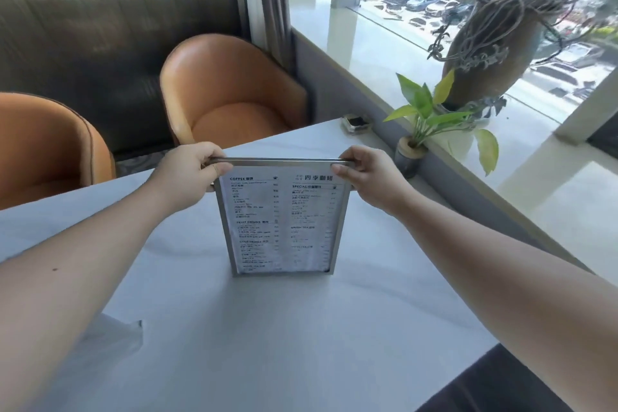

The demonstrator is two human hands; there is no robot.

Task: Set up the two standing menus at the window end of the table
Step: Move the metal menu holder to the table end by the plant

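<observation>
A standing menu (282, 221) in a silver metal frame stands upright in the middle of the white table (234, 328), its printed side facing me. My left hand (187, 174) pinches its top left corner. My right hand (368, 177) pinches its top right corner. The frame's bottom edge rests on or just over the tabletop; I cannot tell which. Only one menu shows clearly; the top edge looks doubled, so a second one may be behind it.
At the table's window end stand a small potted green plant (421, 130) and a small square dish (356, 122). A large brown vase (488, 53) sits on the window ledge. Two orange chairs (230, 94) face the table's far side.
</observation>
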